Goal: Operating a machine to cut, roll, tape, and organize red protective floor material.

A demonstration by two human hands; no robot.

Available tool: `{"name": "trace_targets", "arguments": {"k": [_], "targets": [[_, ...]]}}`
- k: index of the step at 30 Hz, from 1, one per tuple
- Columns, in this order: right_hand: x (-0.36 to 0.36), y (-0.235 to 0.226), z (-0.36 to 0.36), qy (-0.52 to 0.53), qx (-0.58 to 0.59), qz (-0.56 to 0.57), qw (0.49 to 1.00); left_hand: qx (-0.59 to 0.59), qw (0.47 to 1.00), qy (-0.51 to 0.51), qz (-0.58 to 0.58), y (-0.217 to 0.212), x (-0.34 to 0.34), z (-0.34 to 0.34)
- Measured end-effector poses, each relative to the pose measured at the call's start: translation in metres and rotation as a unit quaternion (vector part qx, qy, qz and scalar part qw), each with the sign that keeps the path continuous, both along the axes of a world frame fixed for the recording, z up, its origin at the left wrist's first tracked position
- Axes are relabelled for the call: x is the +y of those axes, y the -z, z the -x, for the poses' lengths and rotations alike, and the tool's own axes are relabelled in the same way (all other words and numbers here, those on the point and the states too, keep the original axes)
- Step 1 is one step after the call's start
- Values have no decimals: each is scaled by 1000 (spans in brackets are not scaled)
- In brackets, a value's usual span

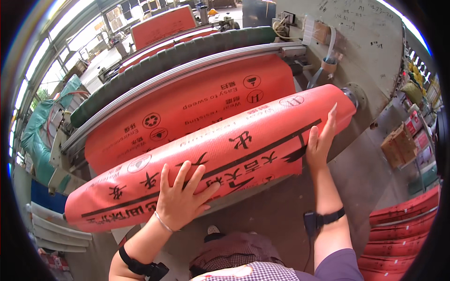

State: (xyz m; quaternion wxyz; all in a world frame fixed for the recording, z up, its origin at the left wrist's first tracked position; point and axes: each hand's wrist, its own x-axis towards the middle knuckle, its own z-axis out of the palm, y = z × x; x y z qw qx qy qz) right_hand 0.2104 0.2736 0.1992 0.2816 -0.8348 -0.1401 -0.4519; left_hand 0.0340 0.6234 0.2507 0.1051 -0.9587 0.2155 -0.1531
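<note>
A large roll of red printed sheeting (pixel 211 140) lies across a machine in front of me, its right end higher in the picture by a metal shaft end (pixel 350 97). Black lettering, a dark stripe and round symbols cover it. With fingers spread, my left hand (pixel 183 195) lies flat on the near face of the roll, left of its middle. My right hand (pixel 321 143) rests against the roll near its right end, fingers stretched and thumb apart. Neither hand grips anything. Behind the roll, more red sheet (pixel 187 110) hangs from the machine.
A metal rail (pixel 187 75) and a dark green wrapped roller (pixel 178 58) run above the sheet. At right stands the machine's grey side panel (pixel 347 56). Finished-looking red rolls (pixel 398 234) are stacked low right, near a cardboard box (pixel 398 145). Pale rolls (pixel 61 227) lie low left.
</note>
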Motion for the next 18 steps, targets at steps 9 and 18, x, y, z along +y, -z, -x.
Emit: {"name": "trace_targets", "arguments": {"k": [9, 18], "targets": [[127, -5, 141, -359, 487, -538, 586, -63, 994, 83, 22, 6, 3, 0], [153, 10, 128, -51, 415, -193, 888, -45, 973, 165, 155, 12, 25, 6]]}}
